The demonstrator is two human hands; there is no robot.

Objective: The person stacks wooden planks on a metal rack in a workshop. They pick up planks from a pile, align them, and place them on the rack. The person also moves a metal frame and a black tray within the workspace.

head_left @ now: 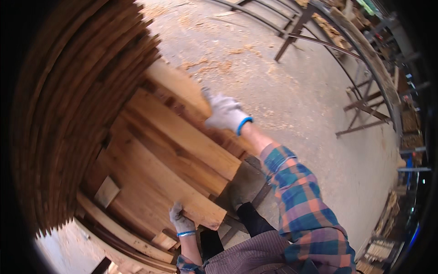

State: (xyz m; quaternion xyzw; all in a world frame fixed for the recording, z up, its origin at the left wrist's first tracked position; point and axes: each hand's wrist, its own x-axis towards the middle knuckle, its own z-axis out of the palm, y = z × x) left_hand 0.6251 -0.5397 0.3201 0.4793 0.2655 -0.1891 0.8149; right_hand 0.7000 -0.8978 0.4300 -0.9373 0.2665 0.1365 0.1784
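— Fingers first: what is your right hand point(225, 113) doing?

— Your gloved right hand lies on the upper end of a long plank point(182, 89); the fingers point(207, 94) reach forward, close together and fairly flat on the wood. You cannot tell whether the thumb wraps under the edge, since the glove hides it.

— And your left hand point(181, 221)?

— Your left hand, also in a grey glove with a blue cuff, grips the near end of a lower plank point(175, 189), the fingers curled over its edge, just beside the sawn corner.

— Where do those planks sit?

— Both rest on a slanting heap of loose boards point(182, 137) that leans against the tall stack of planks point(68, 114) on your left. The two planks you touch run roughly parallel, with another board lying between them.

— What else is around you?

— Your dark shoe point(236, 195) stands on the concrete floor point(296, 100) right at the foot of the heap. Sawdust point(214, 66) is scattered on the floor beyond your right hand. A long metal rack point(365, 59) runs along the right, well apart from you. A small offcut block point(107, 192) lies on the boards to the left of your left hand.

— Anything blocking?

— Your plaid right sleeve point(296, 201) crosses over the lower right corner of the heap.
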